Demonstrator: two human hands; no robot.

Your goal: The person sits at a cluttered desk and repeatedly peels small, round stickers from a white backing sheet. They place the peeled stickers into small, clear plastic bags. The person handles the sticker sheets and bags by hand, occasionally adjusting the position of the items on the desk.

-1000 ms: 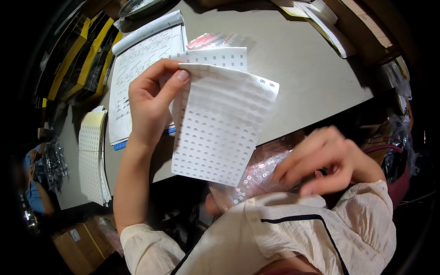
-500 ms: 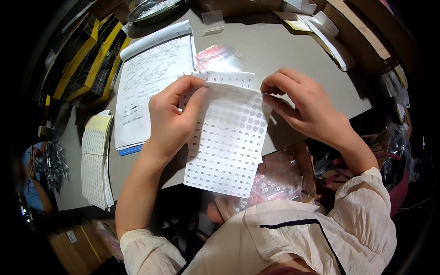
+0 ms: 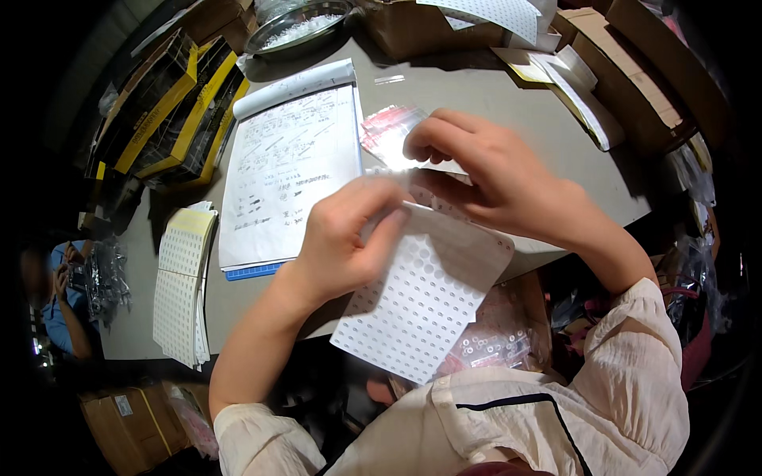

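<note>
My left hand is closed, pinching the top edge of a white sticker sheet between thumb and fingers. The sheet hangs tilted above my lap, with rows of small printed round labels and some bare grey circles where labels are gone. Another sheet shows partly behind it. My right hand is just beyond the sheet's top, close to the left fingertips, its thumb and fingers curled together. Anything between them is too small or blurred to make out. Beyond both hands lies a pile of small clear zip bags with red edges.
Handwritten papers lie on a blue clipboard at left, beside a stack of label sheets. Yellow-black boxes and a metal bowl stand farther back. A carton of bagged small rings is near my lap. Another person sits at far left.
My right hand has moved left from the sheet's right edge to beside my left fingers. The sheet has turned, its lower end swinging toward the left. The whole view has shifted slightly.
</note>
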